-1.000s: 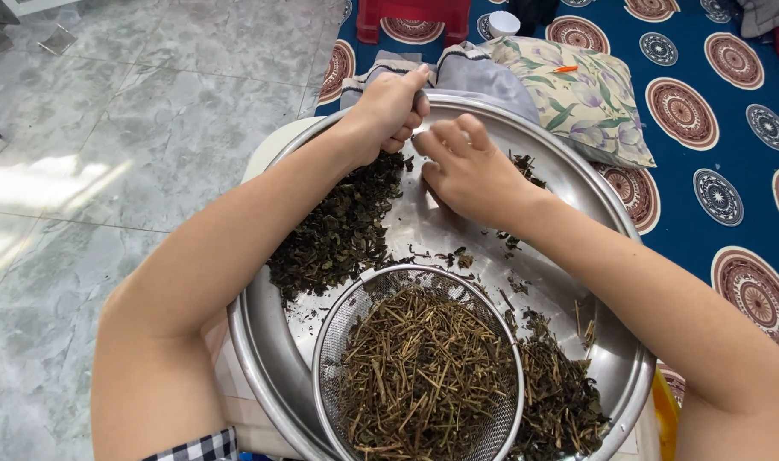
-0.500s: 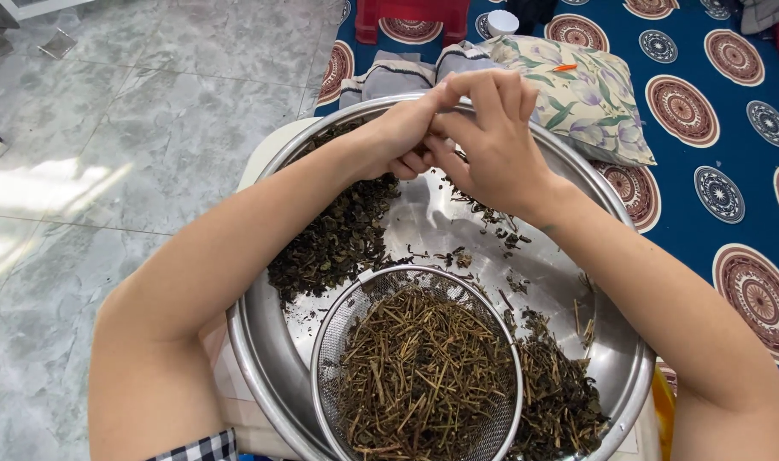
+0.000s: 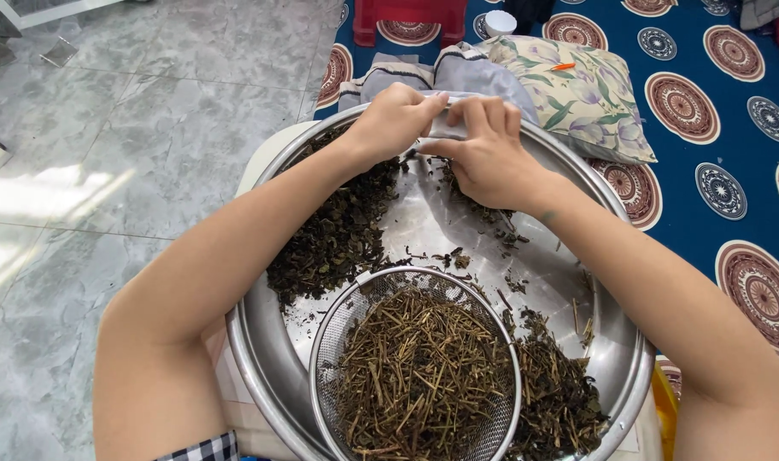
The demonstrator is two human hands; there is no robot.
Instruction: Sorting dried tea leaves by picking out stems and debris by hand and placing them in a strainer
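Two bare hands meet at the far rim of a wide, round stainless-steel basin [image 3: 616, 376] that fills most of the view. Under it lie a grey marbled tile floor [image 3: 133, 154] on the left and a dark blue mat with round red-and-cream medallions [image 3: 714, 111] on the right. A cushion with a pale leaf-and-flower print [image 3: 590, 94] rests on the mat just beyond the basin, with a small orange bit on top.

Inside the basin, a heap of dark dried leaves [image 3: 338, 239] lies along the left wall and a smaller dark heap [image 3: 556, 401] sits at the near right. A round wire-mesh strainer full of thin brown dried stems [image 3: 419, 376] rests at the near side, between the forearms.

At the far rim, the left hand [image 3: 389, 119] is curled, fingers together, pinching something small that cannot be made out. The right hand [image 3: 488, 154] touches it, its fingers bent and close together, tips meeting the left thumb above a few scattered leaves.
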